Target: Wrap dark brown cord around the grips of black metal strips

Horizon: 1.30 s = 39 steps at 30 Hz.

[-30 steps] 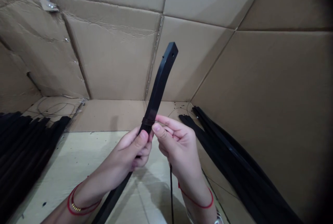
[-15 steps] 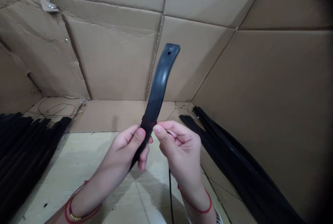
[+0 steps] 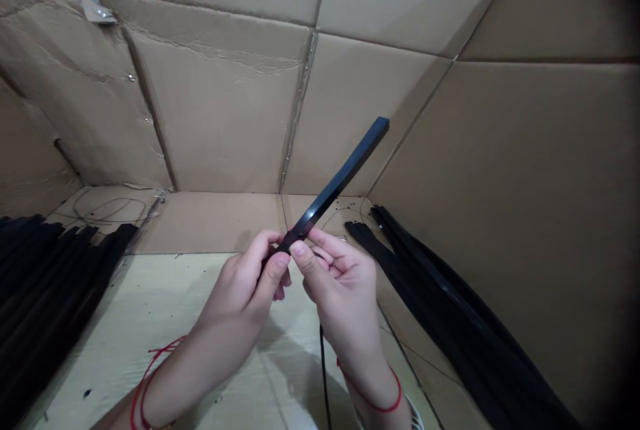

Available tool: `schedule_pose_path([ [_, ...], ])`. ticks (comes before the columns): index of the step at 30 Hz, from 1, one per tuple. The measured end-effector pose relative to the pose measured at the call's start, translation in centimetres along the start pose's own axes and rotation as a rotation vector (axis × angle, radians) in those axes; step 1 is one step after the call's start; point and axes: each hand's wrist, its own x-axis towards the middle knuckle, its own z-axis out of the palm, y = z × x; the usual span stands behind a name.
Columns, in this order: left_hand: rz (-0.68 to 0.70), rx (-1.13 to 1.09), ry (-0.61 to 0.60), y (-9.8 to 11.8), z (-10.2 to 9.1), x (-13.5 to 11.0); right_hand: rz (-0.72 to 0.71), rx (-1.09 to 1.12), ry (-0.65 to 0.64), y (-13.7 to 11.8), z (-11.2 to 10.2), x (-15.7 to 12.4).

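Head view: over the middle of the bench (image 3: 150, 323), the left hand (image 3: 245, 283) and right hand (image 3: 340, 283) pinch the lower end of a long black strip (image 3: 340, 180) between thumb and fingers. The strip stood nearly upright a moment ago and now leans edge-on toward the bench's far right corner. Piles of similar strips (image 3: 45, 270) line both side edges.

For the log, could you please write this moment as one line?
left hand: holds strip; right hand: pinches strip; strip: tilted up-right

A small assembly workshop: cardboard walls (image 3: 225, 110) screen a counter (image 3: 150, 323), with black strips piled left (image 3: 45, 277) and right (image 3: 450, 310).
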Motion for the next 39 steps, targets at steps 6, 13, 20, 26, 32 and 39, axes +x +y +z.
schedule_pose_path([
  [6,0.005,-0.021,0.110,0.8,0.1,-0.6,-0.013,-0.003,-0.102,0.3,0.2,0.0],
  [13,-0.237,-0.718,-0.321,0.8,-1.2,-0.5,0.005,0.016,-0.198,0.0,-1.0,-0.4],
  [20,-0.213,-0.506,-0.337,-0.5,-0.5,0.2,-0.039,-0.001,-0.031,-0.3,-0.7,-0.2],
  [26,-0.173,-0.306,-0.270,0.1,0.1,-0.1,-0.042,-0.120,-0.063,-0.9,-1.3,0.1],
  [32,-0.337,-0.739,-0.510,-0.2,-0.9,-0.5,-0.022,-0.066,-0.167,-1.0,-2.3,0.0],
  [39,-0.342,-0.765,-0.403,-0.5,-0.6,-0.4,-0.045,-0.086,-0.212,-0.6,-2.6,0.5],
])
